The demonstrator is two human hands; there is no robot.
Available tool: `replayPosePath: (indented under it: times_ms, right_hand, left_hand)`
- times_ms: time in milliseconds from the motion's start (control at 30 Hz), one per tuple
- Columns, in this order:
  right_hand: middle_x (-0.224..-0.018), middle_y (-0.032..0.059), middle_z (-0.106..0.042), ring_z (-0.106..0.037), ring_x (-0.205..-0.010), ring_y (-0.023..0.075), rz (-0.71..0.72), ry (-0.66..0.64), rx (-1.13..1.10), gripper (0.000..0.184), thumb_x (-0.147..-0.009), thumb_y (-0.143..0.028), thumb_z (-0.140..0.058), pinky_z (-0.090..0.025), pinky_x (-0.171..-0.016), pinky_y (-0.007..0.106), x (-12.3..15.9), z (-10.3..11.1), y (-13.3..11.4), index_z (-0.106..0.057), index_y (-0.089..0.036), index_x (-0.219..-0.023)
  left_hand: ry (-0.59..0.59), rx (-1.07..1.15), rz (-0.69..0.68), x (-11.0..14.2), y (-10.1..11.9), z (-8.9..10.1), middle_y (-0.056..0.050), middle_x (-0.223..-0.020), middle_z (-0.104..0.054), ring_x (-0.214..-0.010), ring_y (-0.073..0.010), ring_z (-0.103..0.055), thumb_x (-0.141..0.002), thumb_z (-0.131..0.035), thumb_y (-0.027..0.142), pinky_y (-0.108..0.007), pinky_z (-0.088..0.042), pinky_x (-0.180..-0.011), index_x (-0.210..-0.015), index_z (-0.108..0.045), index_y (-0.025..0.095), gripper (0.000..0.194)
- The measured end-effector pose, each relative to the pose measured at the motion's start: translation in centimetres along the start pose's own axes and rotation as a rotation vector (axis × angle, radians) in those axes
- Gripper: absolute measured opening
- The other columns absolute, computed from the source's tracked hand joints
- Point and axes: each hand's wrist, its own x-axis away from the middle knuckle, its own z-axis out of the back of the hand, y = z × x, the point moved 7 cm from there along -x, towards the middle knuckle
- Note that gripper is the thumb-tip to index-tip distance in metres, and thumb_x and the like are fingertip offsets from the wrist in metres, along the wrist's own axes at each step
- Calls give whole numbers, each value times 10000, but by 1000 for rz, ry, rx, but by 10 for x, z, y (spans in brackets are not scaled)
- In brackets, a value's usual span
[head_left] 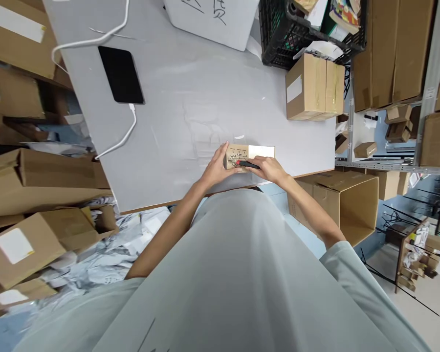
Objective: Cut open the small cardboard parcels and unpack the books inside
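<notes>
A small cardboard box [246, 152] with a white label and handwritten marks lies near the front edge of the grey table [190, 117]. My left hand [217, 167] is curled round the box's left end and steadies it. My right hand [269, 169] is closed on a black and red marker pen [246, 164], whose tip rests on the box's top face.
A black phone [121, 74] on a white cable lies at the table's back left. A taped cardboard box [314, 88], a white bin [212, 19] and a black crate [308, 29] stand at the back right. Cardboard boxes are piled left; an open carton [348, 205] stands right.
</notes>
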Motion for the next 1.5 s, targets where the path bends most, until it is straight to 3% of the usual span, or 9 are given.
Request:
replayPosePath:
  times_ms: [133, 400, 933, 1200, 1400, 1500]
  right_hand:
    - [-1149, 78, -804, -760, -1000, 262, -48, -40, 73, 402, -1103, -532, -697, -500, -858, 297, -5, 4, -12, -798, -258, -1379]
    - [-1398, 148, -753, -727, -1199, 290, -149, -293, 375, 465, -1203, -471, -474, -464, -887, 317, -3, 17, -42, -667, -226, -1547]
    - [-1336, 222, -769, -756, -1200, 350, -193, -398, 571, 467, -1196, -432, -443, -542, -920, 392, -21, 24, -65, -713, -131, -1429]
    - [-1328, 224, -779, -757, -1225, 343, -198, -419, 551, 452, -1199, -385, -419, -564, -961, 398, -9, 33, -50, -713, -139, -1439]
    - [-1329, 213, -786, -760, -1223, 332, -208, -436, 531, 399, -1188, -304, -431, -563, -963, 388, 7, 42, -18, -716, -152, -1422]
    - [-1322, 224, -788, -761, -1223, 332, -228, -439, 519, 416, -1193, -364, -445, -554, -967, 383, 20, 50, 8, -718, -149, -1423]
  left_hand:
    - [-17, 31, -31, 0, 0, -2, -170, -1854, -258, -1721, -396, -271, -815, -886, 726, -538, -285, -1390, -1823, -173, 255, 1322]
    - [-13, 44, -41, -1, -1, -2, -142, -1844, -284, -1714, -395, -294, -795, -916, 686, -558, -312, -1385, -1807, -222, 339, 1275]
    - [41, 28, -46, -1, 8, 2, -155, -1757, -425, -1637, -393, -431, -754, -965, 596, -543, -404, -1339, -1744, -341, 315, 1204]
    - [47, -50, 1, 3, 14, 5, -156, -1736, -444, -1590, -402, -486, -780, -938, 581, -542, -438, -1304, -1739, -350, 311, 1157]
    - [23, -88, 52, 0, 10, 1, -166, -1707, -469, -1552, -413, -524, -780, -919, 661, -542, -470, -1262, -1752, -338, 321, 1182]
    - [18, -103, 84, -2, 6, -1, -170, -1703, -474, -1544, -416, -533, -772, -914, 685, -550, -478, -1255, -1746, -347, 329, 1182]
